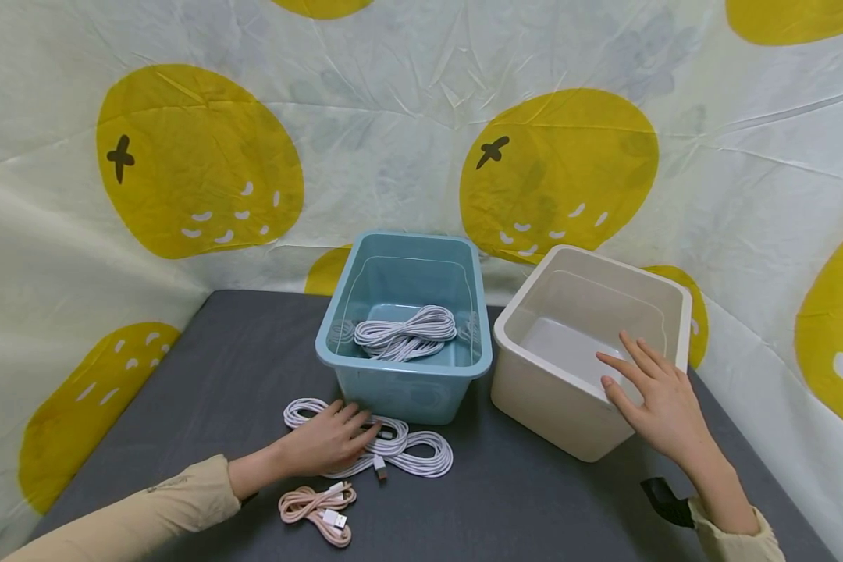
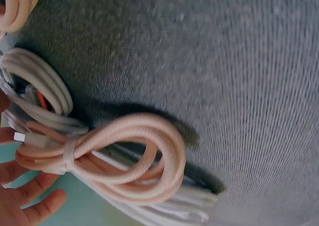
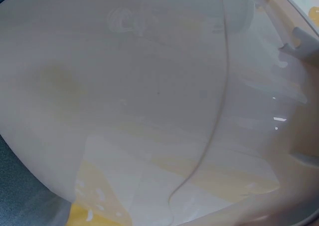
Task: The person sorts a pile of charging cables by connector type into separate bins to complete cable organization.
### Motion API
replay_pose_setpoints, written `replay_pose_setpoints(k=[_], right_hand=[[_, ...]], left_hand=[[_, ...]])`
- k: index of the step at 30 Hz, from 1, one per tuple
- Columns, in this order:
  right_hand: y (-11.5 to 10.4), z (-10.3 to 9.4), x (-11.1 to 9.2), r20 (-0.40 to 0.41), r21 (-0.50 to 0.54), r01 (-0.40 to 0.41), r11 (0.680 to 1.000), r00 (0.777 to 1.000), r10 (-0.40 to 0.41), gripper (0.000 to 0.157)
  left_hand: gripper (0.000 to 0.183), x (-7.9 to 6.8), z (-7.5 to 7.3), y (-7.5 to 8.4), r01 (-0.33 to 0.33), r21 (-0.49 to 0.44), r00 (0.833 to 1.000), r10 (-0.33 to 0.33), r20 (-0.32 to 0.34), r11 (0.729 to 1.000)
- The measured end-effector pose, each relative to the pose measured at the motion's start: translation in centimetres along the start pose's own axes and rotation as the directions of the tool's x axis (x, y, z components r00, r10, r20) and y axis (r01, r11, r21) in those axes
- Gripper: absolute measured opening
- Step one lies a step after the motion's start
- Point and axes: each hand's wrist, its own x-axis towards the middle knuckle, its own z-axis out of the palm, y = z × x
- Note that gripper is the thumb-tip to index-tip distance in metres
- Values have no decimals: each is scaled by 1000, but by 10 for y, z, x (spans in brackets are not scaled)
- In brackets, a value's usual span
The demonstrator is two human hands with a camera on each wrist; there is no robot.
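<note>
My left hand point(image 1: 333, 441) lies over the coiled white cables point(image 1: 421, 453) in front of the blue bin, fingers spread and loosely bent. A connector point(image 1: 380, 467) sticks out beside that hand. Near my left wrist is a tied pink cable point(image 1: 316, 511) with white plugs; in the left wrist view the pink cable point(image 2: 144, 161) overlaps the white ones, beside my fingertips. My right hand point(image 1: 663, 406) hovers over the front rim of the beige bin point(image 1: 534, 382), fingers apart, holding nothing. The right wrist view shows the bin's glossy wall point(image 3: 159, 91).
The blue bin point(image 1: 407, 382) stands left of the beige bin and holds a bundle of white cable point(image 1: 407, 334). Both bins are on a dark grey tabletop point(image 1: 253, 351). A white cloth with yellow fruit prints point(image 1: 393, 156) hangs behind and at the sides.
</note>
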Motion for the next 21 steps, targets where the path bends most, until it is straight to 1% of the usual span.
replay_pose_setpoints(k=[5, 7, 12, 17, 21], right_hand=[[-1, -1, 0, -1, 3, -3, 1000, 1000, 3, 35], [-1, -1, 0, 0, 5, -2, 1000, 1000, 2, 35], [0, -1, -1, 2, 4, 1, 1000, 1000, -1, 36], [0, 0, -1, -6, 2, 5, 1000, 1000, -5, 35], [0, 0, -1, -7, 4, 3, 1000, 1000, -3, 35]], left_hand=[[46, -2, -1, 3, 18, -23, 999, -17, 44, 1000], [48, -3, -1, 3, 34, -35, 998, -32, 51, 999], [46, -6, 0, 3, 76, -49, 996, -73, 55, 996], [43, -6, 2, 2, 80, -41, 995, -78, 55, 996], [43, -5, -1, 3, 93, -26, 994, -91, 65, 995]])
